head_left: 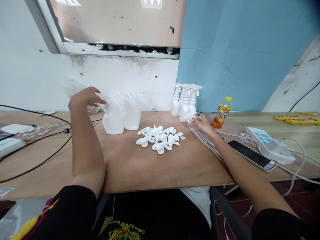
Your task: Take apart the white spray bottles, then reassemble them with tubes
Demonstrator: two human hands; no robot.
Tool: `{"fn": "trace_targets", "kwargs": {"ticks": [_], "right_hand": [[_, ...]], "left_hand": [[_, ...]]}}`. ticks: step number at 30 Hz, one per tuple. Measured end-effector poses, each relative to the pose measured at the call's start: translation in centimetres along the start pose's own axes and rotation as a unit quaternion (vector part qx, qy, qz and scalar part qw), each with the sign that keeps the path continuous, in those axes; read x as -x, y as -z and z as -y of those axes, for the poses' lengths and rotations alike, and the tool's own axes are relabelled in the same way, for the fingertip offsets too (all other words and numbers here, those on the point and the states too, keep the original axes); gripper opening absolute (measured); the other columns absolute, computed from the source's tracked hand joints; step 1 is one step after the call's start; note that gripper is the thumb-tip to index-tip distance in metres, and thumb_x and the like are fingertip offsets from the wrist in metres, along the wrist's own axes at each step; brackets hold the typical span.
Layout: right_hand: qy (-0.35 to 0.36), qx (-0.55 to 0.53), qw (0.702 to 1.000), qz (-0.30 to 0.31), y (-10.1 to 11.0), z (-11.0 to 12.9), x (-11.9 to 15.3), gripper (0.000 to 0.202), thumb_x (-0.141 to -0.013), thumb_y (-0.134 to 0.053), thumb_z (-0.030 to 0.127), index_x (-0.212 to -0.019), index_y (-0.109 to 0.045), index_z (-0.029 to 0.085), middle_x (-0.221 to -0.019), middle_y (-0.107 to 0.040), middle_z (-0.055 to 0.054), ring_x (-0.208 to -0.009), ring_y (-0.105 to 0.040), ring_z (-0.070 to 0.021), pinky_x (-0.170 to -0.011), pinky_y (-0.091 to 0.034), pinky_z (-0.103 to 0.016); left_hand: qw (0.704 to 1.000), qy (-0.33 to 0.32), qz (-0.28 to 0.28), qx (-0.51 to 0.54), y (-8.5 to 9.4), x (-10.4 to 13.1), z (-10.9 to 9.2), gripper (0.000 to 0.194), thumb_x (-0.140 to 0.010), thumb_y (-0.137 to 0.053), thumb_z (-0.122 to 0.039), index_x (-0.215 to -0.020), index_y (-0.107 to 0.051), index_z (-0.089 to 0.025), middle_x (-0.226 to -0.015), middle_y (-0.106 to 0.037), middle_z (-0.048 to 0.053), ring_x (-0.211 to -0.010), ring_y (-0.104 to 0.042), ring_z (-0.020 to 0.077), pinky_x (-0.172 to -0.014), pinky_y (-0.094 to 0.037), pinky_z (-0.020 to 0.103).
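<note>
My left hand (88,96) is raised at the left, fingers stretched apart, beside the neck of the nearest white plastic bottle (113,120). Several such capless bottles stand upright in a cluster there. On the right, my right hand (202,124) is closed on a white trigger spray head (189,116). Under that hand lies a bundle of thin clear dip tubes (206,143). A pile of loose white trigger heads (160,137) lies mid-table between both hands. Behind the right hand stand several white spray bottles (186,100) with trigger heads fitted.
A yellow-capped drink bottle (222,112) stands right of my right hand. Farther right lie a phone (252,155), a white power strip (271,145) with cables, and yellow strips (297,119). Black cables (47,133) cross the table (140,173) at left. A wall rises behind.
</note>
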State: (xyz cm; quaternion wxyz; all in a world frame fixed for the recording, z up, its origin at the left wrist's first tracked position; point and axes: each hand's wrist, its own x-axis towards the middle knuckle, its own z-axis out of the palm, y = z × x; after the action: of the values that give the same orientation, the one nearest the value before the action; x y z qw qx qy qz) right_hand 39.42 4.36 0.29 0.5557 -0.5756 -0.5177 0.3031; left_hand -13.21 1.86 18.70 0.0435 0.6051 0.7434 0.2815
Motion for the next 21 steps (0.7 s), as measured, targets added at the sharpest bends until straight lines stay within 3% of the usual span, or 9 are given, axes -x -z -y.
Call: {"fn": "trace_targets", "kwargs": {"ticks": [2,3,6,8,9,11,13,16,21], "right_hand": [[0.032,0.029,0.999,-0.021,0.1,0.4,0.0,0.026,-0.083,-0.073,0.035,-0.071,-0.056,0.020,-0.066,-0.061,-0.001,-0.067,-0.060,-0.0174,-0.057,-0.043,-0.023],[0.056,0.060,0.996,-0.032,0.2,0.5,0.1,0.027,-0.083,-0.072,0.033,-0.068,-0.056,0.020,-0.064,-0.060,-0.001,-0.069,-0.059,-0.0177,-0.058,-0.041,-0.023],[0.133,0.177,0.973,-0.059,0.3,0.8,0.1,0.027,-0.087,-0.067,0.032,-0.065,-0.057,0.020,-0.063,-0.060,-0.001,-0.070,-0.057,-0.0188,-0.061,-0.038,-0.024],[0.159,0.226,0.959,-0.063,0.2,0.7,0.0,0.026,-0.089,-0.065,0.033,-0.067,-0.058,0.020,-0.065,-0.063,-0.002,-0.070,-0.058,-0.0198,-0.062,-0.039,-0.025],[0.162,0.229,0.958,-0.061,0.2,0.6,-0.1,0.024,-0.089,-0.064,0.033,-0.069,-0.060,0.020,-0.066,-0.065,-0.002,-0.071,-0.059,-0.0202,-0.063,-0.040,-0.025],[0.167,0.226,0.958,-0.060,0.1,0.3,-0.3,0.020,-0.090,-0.064,0.033,-0.074,-0.062,0.020,-0.069,-0.067,-0.002,-0.073,-0.062,-0.0207,-0.065,-0.041,-0.025],[0.172,0.215,0.960,-0.052,0.1,0.1,-0.4,0.018,-0.091,-0.063,0.032,-0.079,-0.063,0.020,-0.071,-0.069,-0.002,-0.074,-0.065,-0.0205,-0.067,-0.043,-0.025],[0.163,0.183,0.969,-0.034,0.0,0.1,-0.4,0.014,-0.094,-0.061,0.031,-0.085,-0.064,0.019,-0.076,-0.070,-0.002,-0.071,-0.069,-0.0186,-0.065,-0.045,-0.024],[0.140,0.168,0.975,-0.025,-0.1,0.4,0.0,0.014,-0.095,-0.063,0.029,-0.086,-0.063,0.019,-0.078,-0.071,-0.002,-0.058,-0.068,-0.0135,-0.056,-0.042,-0.020]], "left_hand": [[0.999,0.003,-0.043,-0.023,1.0,1.4,-1.4,0.073,-0.082,-0.083,-0.029,-0.141,-0.047,-0.007,-0.131,-0.064,0.013,-0.083,-0.064,0.0121,-0.082,-0.053,0.032],[0.996,-0.022,-0.078,-0.032,1.2,2.2,-2.4,0.068,-0.083,-0.081,-0.031,-0.138,-0.051,-0.007,-0.128,-0.065,0.012,-0.089,-0.063,0.0142,-0.087,-0.051,0.034],[0.972,-0.196,-0.126,-0.020,-0.6,5.5,-6.3,0.040,-0.090,-0.069,-0.033,-0.122,-0.064,-0.009,-0.108,-0.069,0.007,-0.094,-0.061,0.0174,-0.091,-0.048,0.035],[0.940,-0.324,-0.107,0.023,-4.1,8.2,-8.5,0.025,-0.095,-0.059,-0.028,-0.111,-0.068,-0.011,-0.098,-0.070,0.006,-0.088,-0.062,0.0161,-0.086,-0.048,0.032],[0.920,-0.383,-0.072,0.049,-6.4,9.6,-9.2,0.023,-0.097,-0.054,-0.029,-0.106,-0.068,-0.013,-0.097,-0.070,0.006,-0.087,-0.063,0.0162,-0.084,-0.049,0.031],[0.872,-0.485,0.040,0.047,-11.3,12.4,-9.4,0.026,-0.097,-0.055,-0.039,-0.106,-0.067,-0.017,-0.104,-0.069,0.008,-0.092,-0.064,0.0196,-0.082,-0.050,0.032],[0.830,-0.551,0.087,0.002,-15.4,14.6,-8.6,0.037,-0.096,-0.056,-0.049,-0.116,-0.063,-0.018,-0.117,-0.067,0.010,-0.105,-0.063,0.0261,-0.088,-0.050,0.037],[0.811,-0.568,0.140,-0.029,-18.8,16.2,-6.9,0.042,-0.096,-0.056,-0.052,-0.122,-0.059,-0.020,-0.122,-0.065,0.010,-0.113,-0.061,0.0296,-0.092,-0.048,0.041],[0.846,-0.502,0.178,-0.031,-19.7,16.4,-5.6,0.044,-0.096,-0.055,-0.055,-0.124,-0.059,-0.022,-0.113,-0.064,0.010,-0.105,-0.063,0.0283,-0.087,-0.049,0.038]]}}
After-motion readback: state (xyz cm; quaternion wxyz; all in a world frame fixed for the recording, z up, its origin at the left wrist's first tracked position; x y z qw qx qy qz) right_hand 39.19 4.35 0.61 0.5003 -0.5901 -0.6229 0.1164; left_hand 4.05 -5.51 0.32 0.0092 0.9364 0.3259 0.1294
